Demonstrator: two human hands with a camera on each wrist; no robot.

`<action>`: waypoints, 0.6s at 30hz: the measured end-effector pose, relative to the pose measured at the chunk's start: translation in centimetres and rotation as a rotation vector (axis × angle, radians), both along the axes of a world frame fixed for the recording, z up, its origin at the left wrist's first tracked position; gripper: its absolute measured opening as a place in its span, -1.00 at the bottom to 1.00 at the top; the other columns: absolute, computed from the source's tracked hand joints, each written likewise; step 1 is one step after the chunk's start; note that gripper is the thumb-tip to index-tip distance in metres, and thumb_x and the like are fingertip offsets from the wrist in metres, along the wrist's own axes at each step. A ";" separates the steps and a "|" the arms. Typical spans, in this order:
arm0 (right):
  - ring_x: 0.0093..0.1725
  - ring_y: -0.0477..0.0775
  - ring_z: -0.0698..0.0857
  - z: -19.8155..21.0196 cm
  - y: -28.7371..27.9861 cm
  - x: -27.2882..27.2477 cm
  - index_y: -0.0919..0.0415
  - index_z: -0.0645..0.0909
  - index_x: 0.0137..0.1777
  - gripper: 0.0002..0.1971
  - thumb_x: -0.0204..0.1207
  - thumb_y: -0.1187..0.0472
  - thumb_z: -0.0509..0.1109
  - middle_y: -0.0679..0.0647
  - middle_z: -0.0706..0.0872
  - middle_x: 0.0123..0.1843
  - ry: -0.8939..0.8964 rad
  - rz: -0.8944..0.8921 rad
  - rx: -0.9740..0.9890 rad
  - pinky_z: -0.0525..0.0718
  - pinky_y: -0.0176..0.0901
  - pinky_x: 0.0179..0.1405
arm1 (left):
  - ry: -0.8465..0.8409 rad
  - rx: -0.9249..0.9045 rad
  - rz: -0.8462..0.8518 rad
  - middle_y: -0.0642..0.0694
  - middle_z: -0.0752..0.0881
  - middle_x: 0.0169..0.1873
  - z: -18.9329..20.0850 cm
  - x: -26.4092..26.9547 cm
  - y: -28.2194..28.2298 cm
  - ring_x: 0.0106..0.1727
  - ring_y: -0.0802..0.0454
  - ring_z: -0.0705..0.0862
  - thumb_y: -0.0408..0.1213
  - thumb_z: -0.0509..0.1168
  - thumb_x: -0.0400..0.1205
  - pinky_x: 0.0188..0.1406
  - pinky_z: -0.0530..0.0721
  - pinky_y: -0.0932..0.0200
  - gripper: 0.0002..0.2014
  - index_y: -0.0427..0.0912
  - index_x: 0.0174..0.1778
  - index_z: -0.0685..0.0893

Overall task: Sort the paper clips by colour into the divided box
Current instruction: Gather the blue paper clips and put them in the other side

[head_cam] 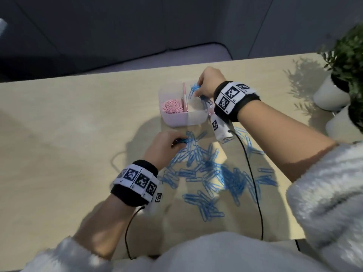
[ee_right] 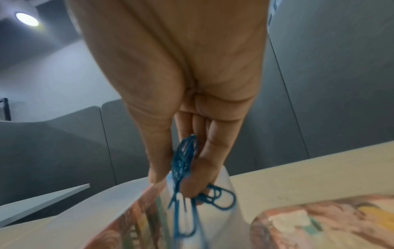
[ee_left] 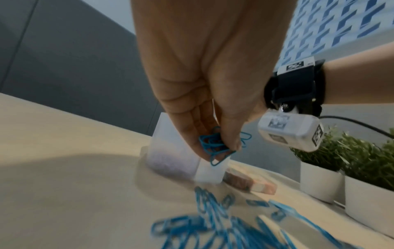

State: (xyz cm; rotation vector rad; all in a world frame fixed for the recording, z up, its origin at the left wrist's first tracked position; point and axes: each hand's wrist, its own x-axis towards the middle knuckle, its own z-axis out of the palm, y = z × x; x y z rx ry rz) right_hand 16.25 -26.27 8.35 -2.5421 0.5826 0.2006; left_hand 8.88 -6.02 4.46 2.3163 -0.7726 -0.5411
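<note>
Head view shows the right hand (head_cam: 208,83) pinching a bunch of blue clips (head_cam: 193,89) over the box (head_cam: 194,119) beside its pink clips (head_cam: 172,107) at upper centre, the left hand (head_cam: 165,146) gripping more from the tabletop (head_cam: 59,134) pile (head_cam: 212,173); next, probably release into the bare compartment.

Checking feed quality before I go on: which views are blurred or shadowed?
Head: sharp mid-frame, hand and plant shadows on the table. Left wrist: near blue clips smeared, left hand crisp. Right wrist: box and clips blurred.
</note>
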 end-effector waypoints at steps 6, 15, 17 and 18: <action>0.03 0.37 0.74 -0.2 0.1 0.2 0.52 0.66 -0.04 -0.80 0.48 0.40 0.27 0.39 0.73 0.04 -0.138 -0.166 0.278 0.74 0.18 0.07 | -0.019 -0.141 0.142 -0.21 0.79 -0.06 2.3 4.6 -4.3 -0.09 -0.03 0.69 -0.38 0.32 0.56 0.10 0.65 0.11 -0.81 -0.25 0.06 0.74; -0.13 0.16 0.75 -3.7 -5.0 -12.1 0.12 0.67 -0.28 -0.79 0.45 0.42 0.31 0.22 0.80 -0.10 -0.255 -0.319 0.328 0.72 0.07 0.04 | 0.054 0.031 0.281 -0.26 0.71 0.18 0.9 9.9 -10.9 0.24 -0.19 0.64 -0.25 0.37 0.55 0.24 0.55 0.09 -0.63 -0.27 0.25 0.63; 0.02 0.21 0.75 -5.6 -6.9 -14.4 0.16 0.74 -0.17 -0.80 0.45 0.38 0.29 0.23 0.81 -0.01 -0.114 -0.313 0.130 0.66 -0.02 0.11 | 0.015 0.057 0.251 -0.28 0.71 0.18 0.8 9.5 -11.3 0.24 -0.21 0.64 -0.21 0.33 0.57 0.24 0.54 0.08 -0.64 -0.28 0.25 0.63; 0.10 0.30 0.71 -6.5 -7.7 -15.3 0.22 0.74 -0.07 -0.80 0.46 0.35 0.27 0.30 0.79 0.04 -0.032 -0.318 0.042 0.62 0.00 0.12 | -0.021 0.052 0.220 -0.29 0.72 0.14 0.9 9.0 -11.3 0.21 -0.21 0.65 -0.22 0.29 0.59 0.20 0.55 0.08 -0.69 -0.29 0.20 0.66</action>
